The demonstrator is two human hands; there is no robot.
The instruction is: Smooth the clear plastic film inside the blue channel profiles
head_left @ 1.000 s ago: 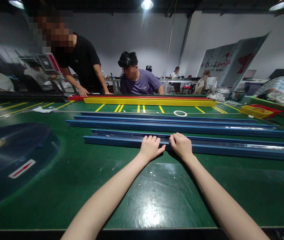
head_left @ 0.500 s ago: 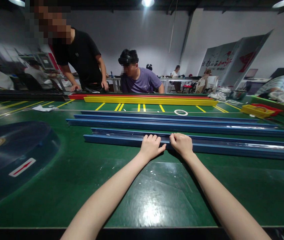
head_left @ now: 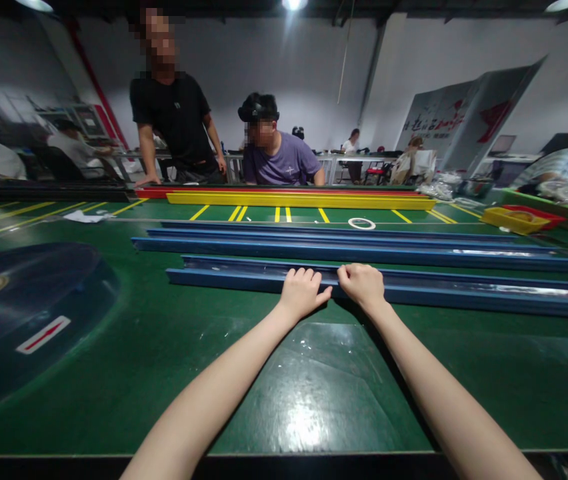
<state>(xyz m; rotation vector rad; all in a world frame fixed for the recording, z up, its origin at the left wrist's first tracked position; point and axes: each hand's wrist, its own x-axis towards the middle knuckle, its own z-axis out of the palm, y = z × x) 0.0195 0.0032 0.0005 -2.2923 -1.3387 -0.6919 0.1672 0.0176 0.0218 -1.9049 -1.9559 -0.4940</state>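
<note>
A long blue channel rail [head_left: 464, 293] lies across the green table [head_left: 114, 360] in front of me. My left hand [head_left: 301, 291] grips its near edge, fingers curled over the top and thumb along the front. My right hand [head_left: 363, 284] grips the same edge right beside it, fingers wrapped over the lip. The two hands almost touch at the rail's middle. Two more blue rails [head_left: 314, 250] lie parallel just behind it.
A big dark blue roll [head_left: 29, 307] sits at the left. Yellow and red rails [head_left: 294, 199] lie at the far side, with a white tape ring [head_left: 361, 224] before them. A yellow tray [head_left: 511, 221] stands far right. Two people stand or sit across the table.
My hands stay on the near blue rail. The person in the black shirt across the table has straightened up from leaning over and now stands upright.
</note>
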